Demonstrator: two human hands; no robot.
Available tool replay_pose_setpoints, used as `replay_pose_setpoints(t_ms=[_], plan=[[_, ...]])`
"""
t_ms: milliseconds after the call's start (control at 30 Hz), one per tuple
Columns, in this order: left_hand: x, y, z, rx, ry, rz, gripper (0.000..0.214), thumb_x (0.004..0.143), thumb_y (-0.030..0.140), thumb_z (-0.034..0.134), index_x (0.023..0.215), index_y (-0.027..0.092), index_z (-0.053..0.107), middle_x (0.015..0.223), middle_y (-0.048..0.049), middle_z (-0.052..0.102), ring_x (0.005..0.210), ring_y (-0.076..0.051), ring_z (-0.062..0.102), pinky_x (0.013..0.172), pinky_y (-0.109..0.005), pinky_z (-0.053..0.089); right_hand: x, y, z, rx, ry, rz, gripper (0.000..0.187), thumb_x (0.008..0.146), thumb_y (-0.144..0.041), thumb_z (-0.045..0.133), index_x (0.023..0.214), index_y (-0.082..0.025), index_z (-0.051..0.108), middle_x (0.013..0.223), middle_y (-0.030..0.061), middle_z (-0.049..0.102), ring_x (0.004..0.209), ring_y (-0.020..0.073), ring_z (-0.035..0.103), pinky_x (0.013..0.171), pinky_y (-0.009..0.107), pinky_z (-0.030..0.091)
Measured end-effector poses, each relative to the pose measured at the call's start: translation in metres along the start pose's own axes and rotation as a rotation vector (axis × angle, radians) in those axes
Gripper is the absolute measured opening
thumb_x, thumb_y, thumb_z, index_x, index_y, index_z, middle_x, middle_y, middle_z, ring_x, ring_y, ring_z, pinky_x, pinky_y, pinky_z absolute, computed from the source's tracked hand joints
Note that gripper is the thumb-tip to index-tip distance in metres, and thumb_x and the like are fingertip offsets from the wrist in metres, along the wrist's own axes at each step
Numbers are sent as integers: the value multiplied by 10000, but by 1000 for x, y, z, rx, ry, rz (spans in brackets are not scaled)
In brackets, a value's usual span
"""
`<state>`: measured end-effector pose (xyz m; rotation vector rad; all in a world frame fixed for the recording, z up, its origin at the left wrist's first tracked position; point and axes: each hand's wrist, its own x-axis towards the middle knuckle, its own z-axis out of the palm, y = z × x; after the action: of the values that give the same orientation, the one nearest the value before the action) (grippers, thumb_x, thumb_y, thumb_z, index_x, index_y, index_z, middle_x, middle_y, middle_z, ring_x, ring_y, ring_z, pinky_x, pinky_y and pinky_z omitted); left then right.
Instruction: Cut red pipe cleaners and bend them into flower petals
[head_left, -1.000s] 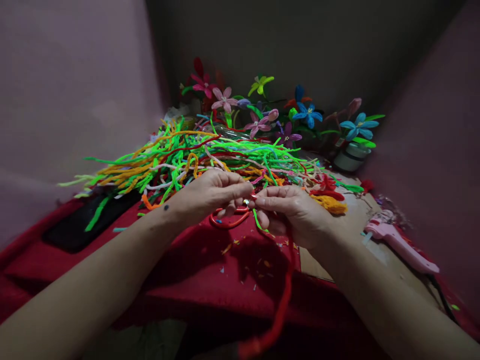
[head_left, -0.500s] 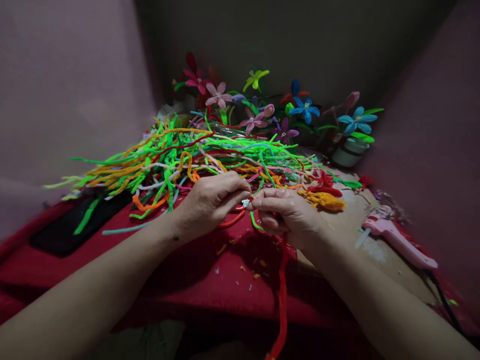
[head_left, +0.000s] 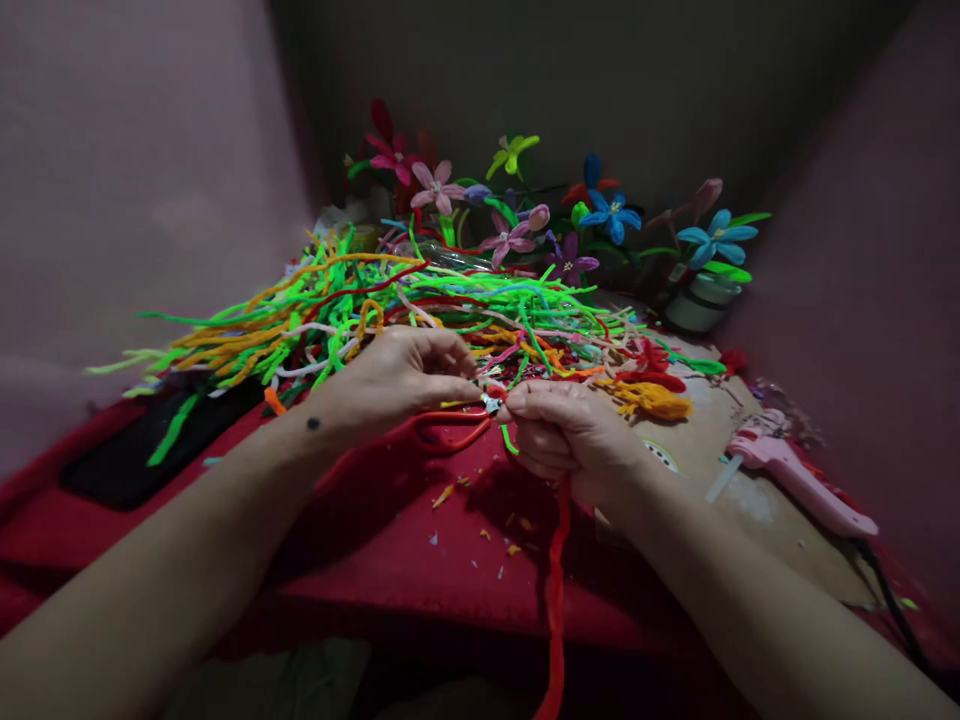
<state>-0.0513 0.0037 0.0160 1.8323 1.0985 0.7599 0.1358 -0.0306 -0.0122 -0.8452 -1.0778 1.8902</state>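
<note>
My right hand (head_left: 559, 425) is closed, its thumb and forefinger pinching a red pipe cleaner (head_left: 556, 600). The long end of the pipe cleaner hangs below the fist past the table's front edge, and a short red bit shows at the fingertips. Just left of that tip is my left hand (head_left: 412, 375), thumb and forefinger apart, with nothing clearly between them. Under the hands on the red cloth lie pliers (head_left: 459, 435) with red handles; their metal head is partly hidden by the fingers.
A heap of pipe cleaners (head_left: 330, 300) spreads behind the hands. Pipe-cleaner flowers (head_left: 615, 218) stand at the back, one near a small jar (head_left: 701, 305). On the right, a pink glue gun (head_left: 795, 475) lies on cardboard (head_left: 675, 520). A black phone-like slab (head_left: 150, 450) is at left.
My left thumb and forefinger have parted from the pinch, and that hand has shifted slightly left and up. My right hand keeps its hold; more of the pliers' handles shows.
</note>
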Motion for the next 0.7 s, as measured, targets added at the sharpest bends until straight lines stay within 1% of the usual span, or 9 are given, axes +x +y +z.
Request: replay_pose_setpoints(t_ms=[67,100,167,233,367,433,533,600,700], plan=[[-2,2,7,-35,-9,90,237,662,238,689,876,157,626,677,24,597,600,-89,536,537,-183,423,0,1,-2,41,-34,11,126,763,-222,548,667,-146,579,322,-122,255,292,35,113,311,185,112],[-3,2,11,-36,-22,130,250,676,243,681,904,158,627,719,14,611,640,-98,550,569,-191,438,0,1,-3,62,-52,22,133,775,-226,538,680,-145,584,321,-123,249,293,36,109,313,185,121],[-5,2,18,5,-34,185,169,716,251,648,849,146,643,750,-6,624,691,-111,561,614,-200,450,1,2,-6,98,-82,47,144,793,-227,523,705,-140,596,319,-125,242,293,38,102,317,184,138],[-7,2,21,33,-4,205,116,749,236,608,793,135,643,769,-22,633,722,-118,570,645,-208,459,1,3,-8,127,-105,76,160,810,-224,505,733,-132,611,317,-125,237,296,41,96,321,184,147],[-7,3,23,-84,40,112,112,747,228,604,806,133,606,716,-11,619,624,-102,557,568,-205,453,3,4,-11,203,-145,140,198,831,-221,471,709,-136,601,319,-119,240,296,43,95,323,179,158],[-6,3,21,-120,54,27,129,744,258,617,725,141,567,614,9,580,527,-82,508,488,-188,410,4,3,-12,236,-152,150,207,832,-223,465,698,-136,597,321,-117,242,294,43,97,322,177,160],[-4,3,16,-99,73,-32,274,781,344,587,606,152,502,487,27,504,438,-63,433,430,-181,353,4,2,-12,269,-161,138,222,837,-218,450,703,-129,602,322,-114,247,295,45,98,318,176,157],[-3,2,15,-109,68,-16,260,775,363,597,645,149,530,496,27,516,436,-64,441,433,-183,354,4,2,-11,286,-172,137,229,841,-212,440,697,-130,598,323,-113,239,299,47,96,316,172,159],[-3,2,19,-151,49,1,204,726,316,652,813,138,599,580,17,575,477,-78,486,444,-188,365,4,3,-11,301,-183,143,214,833,-201,439,690,-139,585,329,-114,233,299,47,94,314,165,171]])
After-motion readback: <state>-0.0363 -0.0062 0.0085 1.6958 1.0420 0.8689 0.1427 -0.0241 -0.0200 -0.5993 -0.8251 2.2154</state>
